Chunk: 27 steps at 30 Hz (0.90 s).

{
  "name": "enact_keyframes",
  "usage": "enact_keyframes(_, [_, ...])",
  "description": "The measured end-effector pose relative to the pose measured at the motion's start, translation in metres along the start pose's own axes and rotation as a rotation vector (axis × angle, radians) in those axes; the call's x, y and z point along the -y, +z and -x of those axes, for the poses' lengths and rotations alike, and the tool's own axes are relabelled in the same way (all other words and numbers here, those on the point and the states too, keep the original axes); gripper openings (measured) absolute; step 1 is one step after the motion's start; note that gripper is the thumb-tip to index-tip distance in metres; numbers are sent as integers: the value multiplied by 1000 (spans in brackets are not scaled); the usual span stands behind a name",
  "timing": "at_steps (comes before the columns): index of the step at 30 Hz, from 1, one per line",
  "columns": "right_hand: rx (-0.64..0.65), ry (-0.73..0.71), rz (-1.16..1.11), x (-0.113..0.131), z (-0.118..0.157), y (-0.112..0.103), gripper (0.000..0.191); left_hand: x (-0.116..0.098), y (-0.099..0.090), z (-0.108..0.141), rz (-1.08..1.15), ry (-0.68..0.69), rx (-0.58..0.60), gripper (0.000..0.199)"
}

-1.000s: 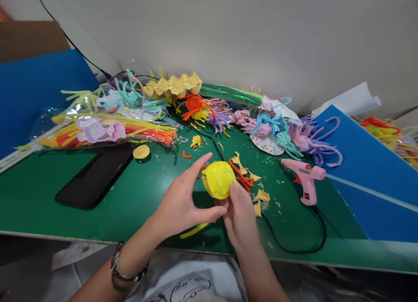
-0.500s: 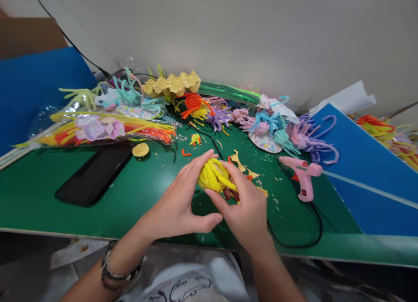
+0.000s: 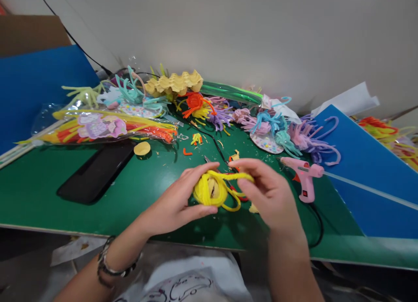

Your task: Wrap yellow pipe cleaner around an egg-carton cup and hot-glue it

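Between the thumb and fingers of my left hand (image 3: pixel 178 201) is a small piece wound with yellow pipe cleaners (image 3: pixel 204 191), its tan centre turned partly toward me. A yellow strand (image 3: pixel 233 176) runs from it to the right, where my right hand (image 3: pixel 269 193) pinches its end between thumb and fingers. Another yellow loop hangs below that strand. Behind and under the strand lie scissors with red handles (image 3: pixel 242 199), partly hidden by the strand and my right hand.
A pink glue gun (image 3: pixel 305 175) lies at right. A black phone (image 3: pixel 96 173) and a tan disc (image 3: pixel 142 148) lie at left. Bagged pipe cleaners (image 3: pixel 111 130), an egg carton (image 3: pixel 176 83) and pastel pipe-cleaner pieces (image 3: pixel 261 123) line the back. Blue panels (image 3: pixel 375 175) stand at both sides.
My right hand has moved right, away from the wound piece, drawing a yellow strand out. The piece has turned and sits slightly lower, so its tan centre shows.
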State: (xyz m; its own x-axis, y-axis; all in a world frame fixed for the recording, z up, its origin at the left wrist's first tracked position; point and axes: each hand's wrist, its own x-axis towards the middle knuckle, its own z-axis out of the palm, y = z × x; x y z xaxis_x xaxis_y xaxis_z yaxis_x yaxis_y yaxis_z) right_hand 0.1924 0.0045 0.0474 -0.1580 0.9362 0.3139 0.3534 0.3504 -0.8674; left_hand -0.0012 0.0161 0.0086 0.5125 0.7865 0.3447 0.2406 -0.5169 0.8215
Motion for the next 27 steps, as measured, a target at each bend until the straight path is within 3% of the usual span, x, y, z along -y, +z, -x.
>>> enact_keyframes(3, [-122, 1, -51, -5, -10, -7, 9, -2, -1, 5, 310, -46, 132, 55])
enact_keyframes(6, [-76, 41, -67, -10, -17, -5, 7, -5, 1, 6, 772, -86, 263, 48])
enact_keyframes(9, [-33, 65, 12, -13, -17, -5, 12, -6, 5, 4, 1018, -172, 259, 51])
enact_keyframes(12, [-138, 33, 204, -16, -9, -18, 11, -4, 7, 1, 863, -338, 158, 58])
enact_keyframes(15, [-385, 69, 410, -21, 9, -41, 12, -3, 7, -2, 565, -403, 97, 54])
enact_keyframes(17, [-584, 217, 509, -28, 23, -56, 18, -2, 7, -4, 414, -393, 62, 51])
enact_keyframes(21, [-817, 461, 729, -48, 42, -78, 24, 0, 10, -5, 164, -385, -6, 53])
enact_keyframes(24, [-765, 458, 932, -67, 40, -89, 36, 2, 12, -4, 47, -345, -15, 57])
enact_keyframes(27, [-647, 481, 956, -84, 29, -100, 47, 3, 12, -3, -3, -280, -4, 56])
